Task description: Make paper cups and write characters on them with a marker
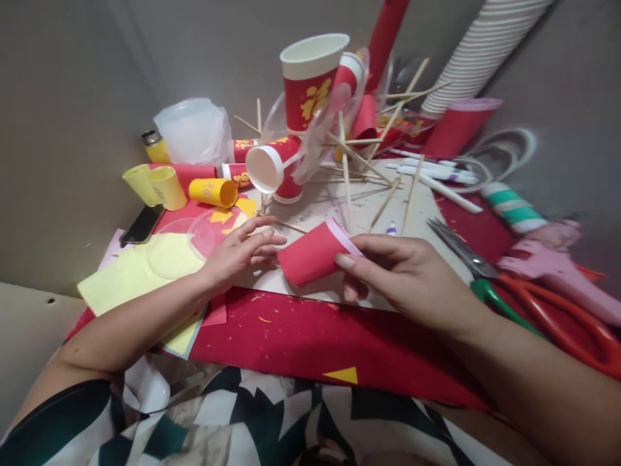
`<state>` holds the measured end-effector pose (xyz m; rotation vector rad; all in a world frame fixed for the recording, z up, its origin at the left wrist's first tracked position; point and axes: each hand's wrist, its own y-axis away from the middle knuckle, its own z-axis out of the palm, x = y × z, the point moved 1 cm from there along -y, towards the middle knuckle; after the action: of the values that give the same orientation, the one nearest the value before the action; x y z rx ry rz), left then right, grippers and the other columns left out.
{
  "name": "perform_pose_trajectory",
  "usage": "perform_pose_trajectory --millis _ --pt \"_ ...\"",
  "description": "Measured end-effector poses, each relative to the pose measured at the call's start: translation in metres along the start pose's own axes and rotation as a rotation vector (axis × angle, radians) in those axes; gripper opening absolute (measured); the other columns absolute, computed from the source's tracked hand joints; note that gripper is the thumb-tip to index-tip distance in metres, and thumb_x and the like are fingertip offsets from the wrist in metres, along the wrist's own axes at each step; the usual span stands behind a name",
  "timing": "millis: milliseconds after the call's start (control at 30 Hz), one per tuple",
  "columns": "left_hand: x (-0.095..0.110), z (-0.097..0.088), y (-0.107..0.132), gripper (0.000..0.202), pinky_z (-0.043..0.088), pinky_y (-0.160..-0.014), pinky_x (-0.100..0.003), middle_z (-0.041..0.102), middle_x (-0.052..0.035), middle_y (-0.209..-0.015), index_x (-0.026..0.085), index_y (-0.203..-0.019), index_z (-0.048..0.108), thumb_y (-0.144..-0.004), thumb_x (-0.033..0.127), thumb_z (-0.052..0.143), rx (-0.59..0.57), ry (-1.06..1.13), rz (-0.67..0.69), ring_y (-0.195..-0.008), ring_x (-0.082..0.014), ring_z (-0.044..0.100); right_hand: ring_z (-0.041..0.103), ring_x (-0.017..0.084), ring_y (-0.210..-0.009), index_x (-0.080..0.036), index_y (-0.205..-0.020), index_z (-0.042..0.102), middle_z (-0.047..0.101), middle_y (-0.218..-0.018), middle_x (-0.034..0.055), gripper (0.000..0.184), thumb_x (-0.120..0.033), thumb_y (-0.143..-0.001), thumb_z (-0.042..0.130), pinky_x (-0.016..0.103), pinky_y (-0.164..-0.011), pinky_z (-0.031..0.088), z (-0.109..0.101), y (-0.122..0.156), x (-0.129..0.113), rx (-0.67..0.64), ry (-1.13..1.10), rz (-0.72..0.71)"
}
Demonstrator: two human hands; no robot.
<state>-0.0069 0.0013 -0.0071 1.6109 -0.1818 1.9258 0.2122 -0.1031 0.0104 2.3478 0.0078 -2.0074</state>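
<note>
My right hand point(388, 268) pinches a red paper cup point(313, 254) by its pink-edged rim, thumb on the near side. The cup lies tilted in the air, its rim toward the right and its base toward the left. Just left of the base is my left hand point(247, 247), fingers loosely spread and nothing in them. Beneath both hands is a grey-white board point(378, 294) on a red cloth. Behind them stands a construction of red-and-white paper cups point(310, 97), clear plastic discs and thin wooden sticks point(346, 175).
Large scissors point(504, 278) and a pink glue gun point(557, 272) lie at the right, near white markers point(436, 171). Yellow cups point(167, 188), a phone point(142, 224) and yellow paper point(140, 268) are at the left. Stacked white cups point(485, 48) lean at the back right.
</note>
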Motion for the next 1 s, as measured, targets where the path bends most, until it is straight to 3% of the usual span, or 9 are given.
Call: perform_pose_trajectory --millis 100,167,267,367,533,700,867,900,1000 --pt "0.0 0.008 0.007 0.071 0.056 -0.079 -0.028 0.075 -0.0068 -0.102 0.021 -0.132 0.06 -0.075 0.053 0.087 -0.175 -0.118 -0.066 -0.089 -0.0174 0.072 0.061 0.012 -0.047 -0.018 -0.094 0.075 0.067 -0.053 -0.0001 0.04 -0.057 -0.084 0.074 0.022 -0.05 0.051 0.0 0.0 0.0 -0.013 -0.04 -0.015" --pt "0.0 0.011 0.01 0.071 0.056 -0.086 -0.029 0.074 -0.0083 -0.113 0.023 -0.136 0.06 -0.076 0.051 0.086 -0.261 -0.218 -0.061 -0.101 -0.0207 0.071 0.061 0.013 -0.046 -0.018 -0.097 0.076 0.067 -0.053 -0.0002 0.04 -0.056 -0.085 0.073 0.022 -0.049 0.05 0.0 0.0 0.001 -0.034 -0.044 -0.024" --pt "0.0 0.013 0.012 0.068 0.056 -0.089 -0.032 0.072 -0.0098 -0.124 0.023 -0.136 0.062 -0.077 0.046 0.086 -0.337 -0.314 -0.024 -0.111 -0.0253 0.069 0.059 0.012 -0.044 -0.018 -0.098 0.077 0.068 -0.053 0.0004 0.044 -0.06 -0.086 0.073 0.022 -0.045 0.046 -0.001 0.002 0.001 -0.066 -0.034 -0.025" --pt "-0.004 0.011 0.012 0.065 0.057 -0.087 -0.033 0.072 -0.0105 -0.124 0.023 -0.133 0.065 -0.076 0.044 0.087 -0.378 -0.316 -0.04 -0.108 -0.0259 0.07 0.056 0.011 -0.041 -0.019 -0.093 0.078 0.068 -0.052 0.001 0.046 -0.064 -0.082 0.075 0.022 -0.042 0.044 -0.002 0.003 0.0 -0.103 -0.02 -0.003" --pt "-0.007 0.009 0.011 0.069 0.058 -0.085 -0.035 0.072 -0.0108 -0.121 0.023 -0.132 0.067 -0.07 0.043 0.091 -0.377 -0.245 -0.061 -0.101 -0.0244 0.071 0.06 0.013 -0.044 -0.021 -0.088 0.077 0.067 -0.051 0.0005 0.041 -0.061 -0.079 0.08 0.022 -0.043 0.047 -0.002 0.004 0.001 -0.084 -0.032 -0.008" --pt "-0.01 0.008 0.009 0.07 0.058 -0.089 -0.035 0.073 -0.0106 -0.124 0.022 -0.127 0.069 -0.065 0.04 0.095 -0.273 -0.089 -0.079 -0.103 -0.0236 0.072 0.065 0.016 -0.051 -0.026 -0.105 0.076 0.069 -0.063 -0.002 0.039 -0.053 -0.077 0.084 0.028 -0.049 0.054 -0.001 0.002 0.0 0.193 -0.1 -0.077" --pt "-0.015 0.007 0.004 0.065 0.061 -0.084 -0.035 0.075 -0.0098 -0.117 0.023 -0.125 0.07 -0.066 0.037 0.095 -0.272 0.045 -0.158 -0.09 -0.0193 0.073 0.067 0.014 -0.058 -0.027 -0.103 0.074 0.078 -0.098 0.0042 0.038 -0.055 -0.079 0.081 0.032 -0.056 0.058 -0.002 0.001 -0.002 0.381 -0.105 -0.161" --pt "-0.015 0.007 0.004 0.062 0.062 -0.086 -0.036 0.075 -0.0095 -0.116 0.023 -0.124 0.071 -0.068 0.037 0.094 -0.283 0.055 -0.158 -0.091 -0.02 0.073 0.068 0.014 -0.059 -0.027 -0.103 0.074 0.078 -0.097 0.004 0.038 -0.054 -0.079 0.081 0.031 -0.056 0.058 -0.002 0.0 -0.002 0.377 -0.096 -0.158" --pt "-0.017 0.008 0.005 0.059 0.061 -0.085 -0.035 0.076 -0.0096 -0.114 0.023 -0.126 0.071 -0.073 0.038 0.091 -0.32 0.037 -0.138 -0.092 -0.0203 0.073 0.067 0.015 -0.055 -0.025 -0.102 0.076 0.074 -0.072 -0.0003 0.035 -0.052 -0.08 0.081 0.028 -0.051 0.055 0.0 0.001 0.0 0.295 -0.077 -0.137"
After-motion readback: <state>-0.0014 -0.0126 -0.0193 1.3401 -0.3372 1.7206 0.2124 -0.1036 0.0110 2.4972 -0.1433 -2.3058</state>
